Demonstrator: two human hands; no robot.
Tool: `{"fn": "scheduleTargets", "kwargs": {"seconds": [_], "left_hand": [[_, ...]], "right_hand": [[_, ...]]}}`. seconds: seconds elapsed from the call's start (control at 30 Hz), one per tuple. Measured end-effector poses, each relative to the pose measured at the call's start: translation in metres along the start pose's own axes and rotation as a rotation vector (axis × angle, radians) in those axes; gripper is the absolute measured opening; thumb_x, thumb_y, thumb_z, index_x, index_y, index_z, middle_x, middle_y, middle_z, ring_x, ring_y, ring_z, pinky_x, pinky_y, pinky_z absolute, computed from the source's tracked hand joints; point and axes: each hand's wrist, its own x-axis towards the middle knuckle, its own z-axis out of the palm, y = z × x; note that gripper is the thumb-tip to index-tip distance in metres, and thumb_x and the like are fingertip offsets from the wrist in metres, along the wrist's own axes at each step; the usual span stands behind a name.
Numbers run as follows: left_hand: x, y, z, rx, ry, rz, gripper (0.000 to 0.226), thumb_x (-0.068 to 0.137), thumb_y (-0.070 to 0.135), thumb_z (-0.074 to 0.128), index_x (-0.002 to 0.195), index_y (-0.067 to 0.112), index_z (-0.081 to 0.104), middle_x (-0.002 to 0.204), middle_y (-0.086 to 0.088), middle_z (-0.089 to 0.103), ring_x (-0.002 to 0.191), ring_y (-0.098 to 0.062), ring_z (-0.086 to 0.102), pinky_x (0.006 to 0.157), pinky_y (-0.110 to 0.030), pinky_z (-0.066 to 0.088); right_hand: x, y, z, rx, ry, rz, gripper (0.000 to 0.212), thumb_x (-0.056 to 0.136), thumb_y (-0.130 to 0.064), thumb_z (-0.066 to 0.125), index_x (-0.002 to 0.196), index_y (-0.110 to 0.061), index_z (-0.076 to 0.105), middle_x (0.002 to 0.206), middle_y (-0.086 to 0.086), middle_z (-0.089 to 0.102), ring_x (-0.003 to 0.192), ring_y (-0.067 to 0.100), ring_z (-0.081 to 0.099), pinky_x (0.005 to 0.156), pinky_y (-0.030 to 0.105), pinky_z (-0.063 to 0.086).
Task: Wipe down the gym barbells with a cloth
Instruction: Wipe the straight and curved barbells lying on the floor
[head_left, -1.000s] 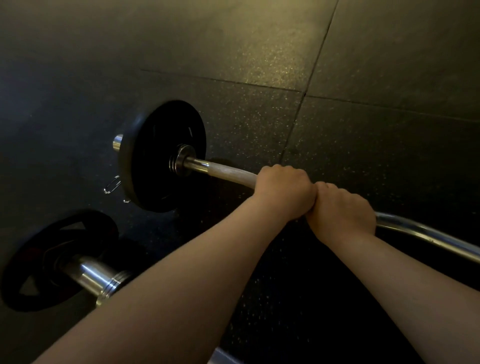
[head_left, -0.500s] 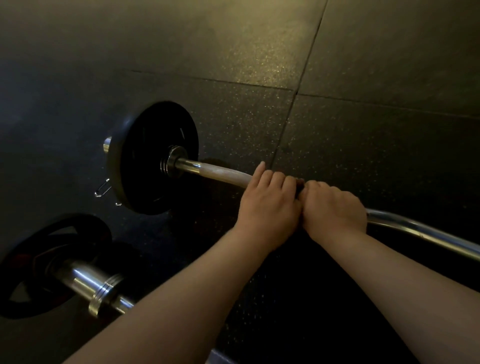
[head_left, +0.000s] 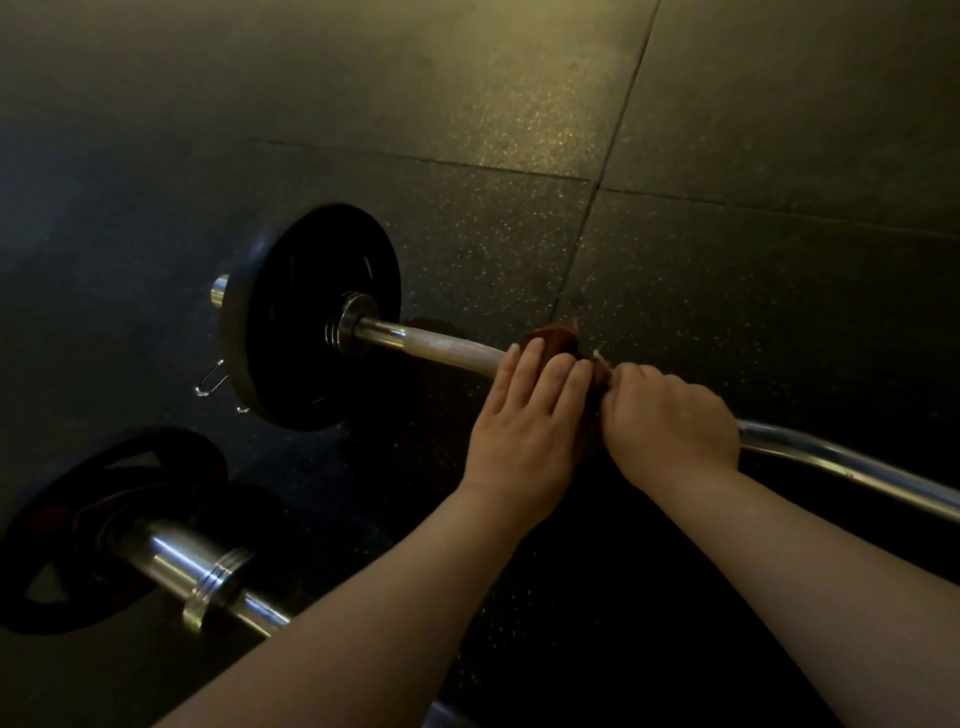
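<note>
A curved chrome barbell bar (head_left: 447, 349) lies on the dark rubber floor with a black plate (head_left: 306, 317) on its left end. A dark reddish-brown cloth (head_left: 558, 336) is bunched over the bar in the middle. My left hand (head_left: 524, 415) lies on the cloth and bar with its fingers straight. Right beside it, my right hand (head_left: 670, 415) is curled round the bar, its fingertips against the cloth's near end. The bar comes out again to the right of that hand (head_left: 831, 462).
A second barbell lies at the lower left, with a chrome sleeve (head_left: 176, 566) and a black plate (head_left: 62, 530). A spring collar clip (head_left: 210, 382) sits on the floor left of the first plate. Seams divide the rubber floor tiles (head_left: 592, 187).
My left hand has loosened from a full grip on the bar to straight fingers, uncovering the cloth. The right hand has kept its grip.
</note>
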Motion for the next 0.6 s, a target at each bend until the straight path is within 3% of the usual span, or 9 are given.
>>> {"fn": "scheduleTargets", "kwargs": {"seconds": [0.2,0.33,0.47,0.53,0.6], "left_hand": [[0.010,0.010,-0.010,-0.043,0.020,-0.091,0.047,0.102,0.042,0.033,0.144,0.023,0.046,0.142,0.001,0.051,0.148,-0.028,0.032,0.127,-0.051,0.007],[0.013,-0.008,-0.017,0.076,0.085,-0.032,0.033,0.104,0.038,0.042,0.131,0.026,0.055,0.131,0.006,0.058,0.135,-0.022,0.047,0.127,-0.053,0.005],[0.027,-0.014,-0.034,-0.065,0.112,-0.379,0.031,0.106,0.038,0.036,0.121,0.028,0.061,0.122,0.010,0.062,0.128,-0.014,0.052,0.127,-0.049,-0.004],[0.043,-0.013,-0.041,-0.106,0.028,-0.482,0.032,0.105,0.039,0.036,0.112,0.025,0.064,0.112,0.007,0.064,0.120,-0.017,0.056,0.127,-0.049,0.001],[0.058,-0.013,-0.049,-0.026,-0.120,-0.398,0.032,0.104,0.039,0.038,0.106,0.022,0.065,0.107,0.001,0.066,0.112,-0.021,0.060,0.125,-0.049,0.018]], "right_hand": [[0.002,0.003,0.004,-0.033,0.043,-0.018,0.029,0.107,-0.040,0.033,0.094,-0.024,0.053,0.082,-0.004,0.054,0.067,0.012,0.054,0.064,0.032,0.045],[0.003,0.004,0.003,0.003,0.039,-0.037,0.033,0.107,-0.041,0.031,0.092,-0.024,0.055,0.080,-0.005,0.056,0.065,0.012,0.056,0.063,0.033,0.049],[-0.001,0.005,0.006,-0.104,0.096,-0.103,0.027,0.106,-0.039,0.036,0.094,-0.023,0.054,0.077,-0.006,0.053,0.060,0.010,0.053,0.057,0.030,0.048],[0.000,0.005,0.006,-0.122,0.101,-0.114,0.025,0.106,-0.039,0.037,0.095,-0.023,0.054,0.077,-0.005,0.053,0.060,0.010,0.053,0.056,0.030,0.048],[0.002,0.004,0.007,-0.116,0.100,-0.095,0.025,0.106,-0.039,0.038,0.094,-0.023,0.054,0.078,-0.005,0.053,0.061,0.011,0.053,0.057,0.030,0.048]]}}
